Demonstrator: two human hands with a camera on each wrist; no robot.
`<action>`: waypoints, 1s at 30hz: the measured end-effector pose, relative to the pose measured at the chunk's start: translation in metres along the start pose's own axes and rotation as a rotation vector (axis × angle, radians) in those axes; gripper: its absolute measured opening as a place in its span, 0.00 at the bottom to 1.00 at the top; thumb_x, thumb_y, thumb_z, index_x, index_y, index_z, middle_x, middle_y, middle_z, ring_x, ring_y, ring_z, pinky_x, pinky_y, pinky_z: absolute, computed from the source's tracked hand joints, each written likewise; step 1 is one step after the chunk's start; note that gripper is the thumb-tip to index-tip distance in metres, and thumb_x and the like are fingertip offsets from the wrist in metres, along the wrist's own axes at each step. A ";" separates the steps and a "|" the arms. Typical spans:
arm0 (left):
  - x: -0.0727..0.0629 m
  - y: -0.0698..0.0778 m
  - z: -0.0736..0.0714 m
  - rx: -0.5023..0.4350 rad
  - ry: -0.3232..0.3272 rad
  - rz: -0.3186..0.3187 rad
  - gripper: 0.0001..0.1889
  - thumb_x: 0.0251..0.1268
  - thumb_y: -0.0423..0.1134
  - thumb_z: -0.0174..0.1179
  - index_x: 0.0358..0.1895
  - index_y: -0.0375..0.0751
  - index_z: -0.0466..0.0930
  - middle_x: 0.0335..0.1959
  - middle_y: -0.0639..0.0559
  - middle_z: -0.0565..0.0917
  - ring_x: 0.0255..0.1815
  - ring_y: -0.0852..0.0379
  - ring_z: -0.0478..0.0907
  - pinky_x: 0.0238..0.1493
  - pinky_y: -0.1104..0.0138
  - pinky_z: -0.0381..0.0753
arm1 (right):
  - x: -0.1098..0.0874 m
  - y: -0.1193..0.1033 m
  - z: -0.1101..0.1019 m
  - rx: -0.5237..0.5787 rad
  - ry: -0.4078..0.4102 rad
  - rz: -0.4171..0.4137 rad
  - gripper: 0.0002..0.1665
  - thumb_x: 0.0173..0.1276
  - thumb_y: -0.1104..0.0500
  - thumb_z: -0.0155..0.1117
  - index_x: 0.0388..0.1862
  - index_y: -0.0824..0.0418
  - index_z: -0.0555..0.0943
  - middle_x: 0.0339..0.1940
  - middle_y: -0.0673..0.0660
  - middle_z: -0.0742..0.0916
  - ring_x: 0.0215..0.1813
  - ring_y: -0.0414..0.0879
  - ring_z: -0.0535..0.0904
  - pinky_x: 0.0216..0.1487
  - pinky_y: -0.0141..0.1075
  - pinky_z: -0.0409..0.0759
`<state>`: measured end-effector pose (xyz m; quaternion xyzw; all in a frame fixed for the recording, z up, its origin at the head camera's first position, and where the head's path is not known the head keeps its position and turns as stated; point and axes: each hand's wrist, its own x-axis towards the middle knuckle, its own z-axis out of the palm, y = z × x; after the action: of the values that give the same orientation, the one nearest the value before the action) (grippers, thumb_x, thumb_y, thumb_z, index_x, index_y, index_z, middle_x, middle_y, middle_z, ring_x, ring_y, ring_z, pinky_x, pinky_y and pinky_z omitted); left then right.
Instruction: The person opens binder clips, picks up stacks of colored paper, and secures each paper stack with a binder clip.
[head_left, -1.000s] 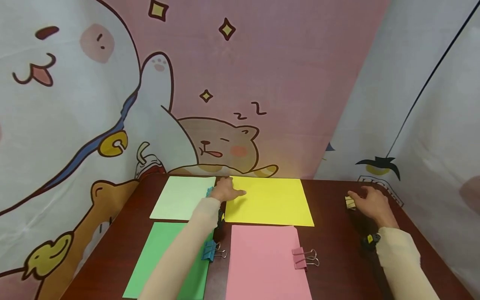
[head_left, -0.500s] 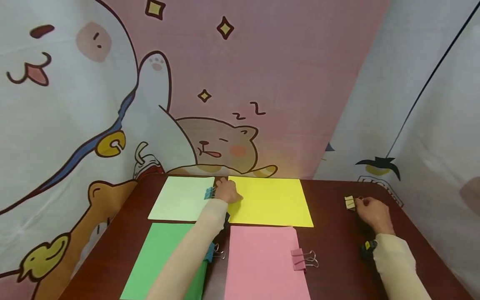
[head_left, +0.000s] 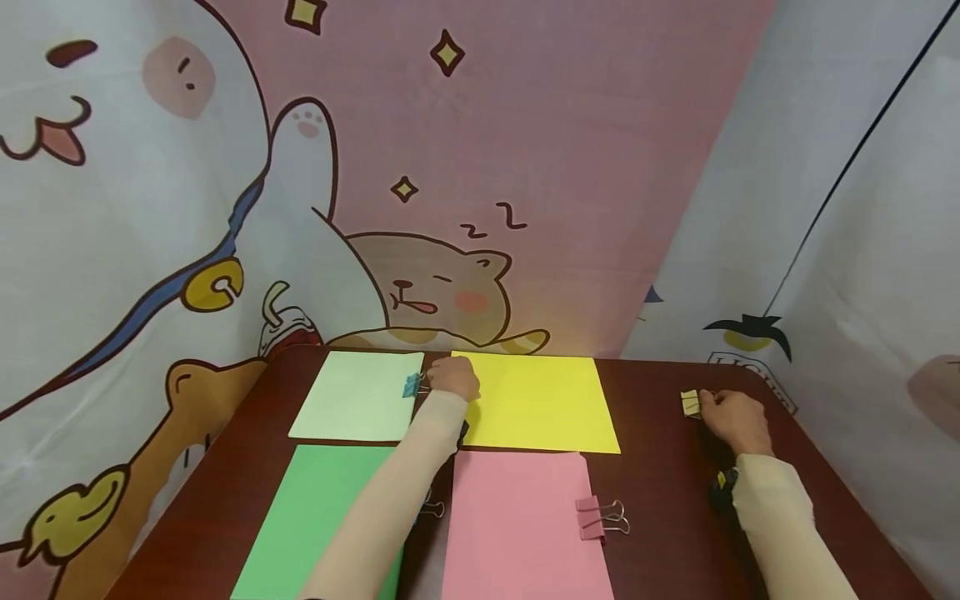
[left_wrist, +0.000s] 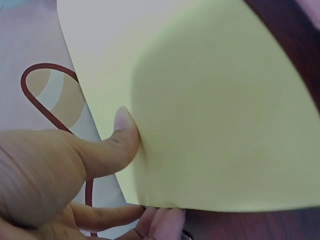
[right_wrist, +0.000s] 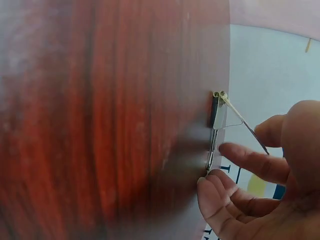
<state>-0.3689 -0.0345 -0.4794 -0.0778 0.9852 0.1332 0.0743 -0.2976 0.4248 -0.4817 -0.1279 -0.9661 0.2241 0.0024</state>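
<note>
In the head view my left hand (head_left: 454,377) is at the left edge of the yellow paper (head_left: 551,404). The left wrist view has its thumb (left_wrist: 125,132) on top of the sheet, with the other fingers curled at and partly below the edge, pinching it. Far to the right, my right hand (head_left: 738,419) holds the wire handles of a pale yellow binder clip (head_left: 690,404). Seen from the right wrist, the thumb is against one handle and the fingers are at the other, while the clip (right_wrist: 219,110) is near the tabletop.
Pale green paper (head_left: 352,396) with a blue binder clip (head_left: 411,385) lies left of my left hand. In front are green paper (head_left: 300,517), its clip mostly hidden by the sleeve, and pink paper (head_left: 521,525) with a pink binder clip (head_left: 590,518). Printed cloth (head_left: 570,167) hangs behind the table.
The left hand has shifted slightly right, its fingers curling at the yellow paper's edge. My right hand moved from over the yellow clip to its handles, and the fingers have closed there.
</note>
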 end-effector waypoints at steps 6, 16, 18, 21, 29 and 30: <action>0.005 0.004 -0.006 -0.065 -0.040 -0.119 0.37 0.68 0.48 0.81 0.71 0.24 0.83 0.67 0.21 0.83 0.66 0.30 0.85 0.66 0.47 0.91 | 0.003 -0.003 0.002 0.028 0.014 0.012 0.37 0.89 0.50 0.45 0.74 0.82 0.74 0.73 0.87 0.78 0.66 0.83 0.78 0.67 0.73 0.81; 0.005 0.007 -0.003 -0.274 -0.053 -0.192 0.34 0.72 0.41 0.77 0.73 0.23 0.79 0.75 0.19 0.73 0.75 0.25 0.76 0.76 0.37 0.83 | -0.004 -0.008 0.007 0.144 0.055 0.085 0.40 0.92 0.44 0.42 0.82 0.75 0.71 0.82 0.83 0.73 0.79 0.83 0.69 0.79 0.74 0.71; 0.004 0.006 -0.002 -0.278 -0.061 -0.197 0.32 0.74 0.42 0.75 0.72 0.24 0.80 0.74 0.20 0.73 0.75 0.25 0.75 0.76 0.37 0.82 | -0.005 -0.008 0.009 0.148 0.060 0.077 0.40 0.92 0.44 0.42 0.82 0.75 0.72 0.81 0.83 0.73 0.79 0.84 0.69 0.78 0.75 0.71; 0.006 0.005 0.001 -0.246 -0.071 -0.198 0.29 0.76 0.43 0.72 0.72 0.26 0.82 0.73 0.23 0.76 0.73 0.28 0.78 0.74 0.41 0.84 | -0.004 -0.006 0.011 0.152 0.064 0.052 0.40 0.92 0.44 0.42 0.81 0.75 0.73 0.80 0.83 0.74 0.79 0.85 0.68 0.78 0.75 0.71; 0.024 -0.005 0.015 -0.273 -0.046 -0.119 0.16 0.72 0.40 0.75 0.52 0.31 0.85 0.38 0.43 0.87 0.28 0.49 0.81 0.28 0.59 0.81 | 0.000 0.000 0.014 0.396 -0.006 0.116 0.44 0.92 0.39 0.50 0.81 0.78 0.72 0.77 0.81 0.79 0.54 0.54 0.91 0.58 0.48 0.89; 0.026 -0.008 0.017 -0.289 -0.039 -0.116 0.17 0.70 0.40 0.77 0.51 0.31 0.86 0.37 0.42 0.88 0.27 0.49 0.82 0.27 0.59 0.82 | 0.000 0.000 0.014 0.467 -0.029 0.141 0.45 0.91 0.39 0.52 0.82 0.78 0.70 0.79 0.81 0.78 0.49 0.44 0.91 0.54 0.41 0.90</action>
<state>-0.3911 -0.0409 -0.5020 -0.1417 0.9480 0.2707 0.0890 -0.2982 0.4190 -0.4942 -0.1878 -0.8768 0.4427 0.0022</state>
